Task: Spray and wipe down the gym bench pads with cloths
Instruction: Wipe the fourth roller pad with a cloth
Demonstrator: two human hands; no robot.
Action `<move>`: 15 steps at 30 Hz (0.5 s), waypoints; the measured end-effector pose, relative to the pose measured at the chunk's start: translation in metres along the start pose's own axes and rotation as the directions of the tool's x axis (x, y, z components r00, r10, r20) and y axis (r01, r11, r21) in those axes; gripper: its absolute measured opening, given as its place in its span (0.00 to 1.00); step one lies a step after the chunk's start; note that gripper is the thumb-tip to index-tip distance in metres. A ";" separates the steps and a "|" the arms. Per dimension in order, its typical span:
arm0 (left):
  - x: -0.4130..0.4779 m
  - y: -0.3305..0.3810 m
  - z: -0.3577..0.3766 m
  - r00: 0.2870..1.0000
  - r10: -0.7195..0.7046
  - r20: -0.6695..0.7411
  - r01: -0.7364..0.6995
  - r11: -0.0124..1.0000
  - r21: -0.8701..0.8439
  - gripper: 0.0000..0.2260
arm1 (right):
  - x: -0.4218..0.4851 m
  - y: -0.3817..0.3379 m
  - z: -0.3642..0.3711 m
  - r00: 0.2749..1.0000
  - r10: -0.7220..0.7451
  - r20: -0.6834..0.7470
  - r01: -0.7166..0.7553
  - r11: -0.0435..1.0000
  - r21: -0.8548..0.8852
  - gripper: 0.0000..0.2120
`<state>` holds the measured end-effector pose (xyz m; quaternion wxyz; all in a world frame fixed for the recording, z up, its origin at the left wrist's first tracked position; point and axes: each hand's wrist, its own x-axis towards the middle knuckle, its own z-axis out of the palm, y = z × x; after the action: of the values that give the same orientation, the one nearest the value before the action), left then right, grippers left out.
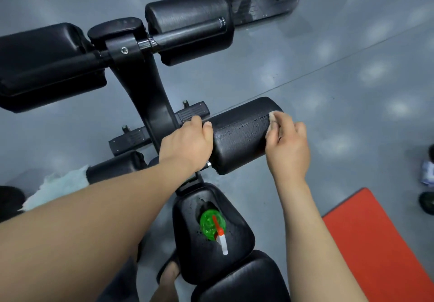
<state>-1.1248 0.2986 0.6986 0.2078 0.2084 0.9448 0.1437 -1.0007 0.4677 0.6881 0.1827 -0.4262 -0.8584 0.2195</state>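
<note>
A black roller pad (pixel 239 134) of the gym bench lies across the middle of the head view, its cover cracked. My left hand (pixel 187 143) grips the roller's left end, fingers curled over the top. My right hand (pixel 287 143) holds a small pale cloth (pixel 272 119) against the roller's right end. A green spray bottle (pixel 212 225) with a red and white trigger stands on the black seat pad (pixel 237 238) below the roller. A light green cloth (pixel 58 185) lies over the smaller left roller (pixel 117 164), partly hidden by my left forearm.
Two larger black roller pads (pixel 187 22) sit further up on a cross bar, with the bench's black frame post (pixel 150 94) between. An orange mat (pixel 385 245) lies on the grey floor at lower right. Shoes (pixel 428 184) stand at the right edge. My foot in a sandal (pixel 169 271) is beside the seat.
</note>
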 end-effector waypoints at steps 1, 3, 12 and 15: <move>0.000 0.000 0.000 1.000 0.002 0.002 -0.002 1.000 0.013 0.18 | 0.004 0.001 0.000 0.999 0.036 -0.027 -0.037 0.999 -0.003 0.12; 0.000 0.000 -0.001 1.000 0.003 0.010 -0.003 1.000 0.030 0.16 | 0.004 0.000 0.005 0.995 0.080 -0.058 -0.079 0.997 0.018 0.12; -0.001 0.001 -0.002 1.000 0.001 0.008 0.000 1.000 -0.014 0.13 | -0.038 -0.016 0.007 0.971 -0.217 0.102 0.216 0.976 0.018 0.12; -0.001 0.001 -0.001 1.000 0.014 0.021 -0.013 0.999 -0.029 0.18 | -0.010 -0.004 0.001 0.993 -0.105 0.046 0.106 0.994 -0.010 0.11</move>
<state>-1.1243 0.2989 0.6996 0.2200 0.2132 0.9390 0.1566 -0.9981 0.4567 0.6879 0.1720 -0.3765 -0.8849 0.2137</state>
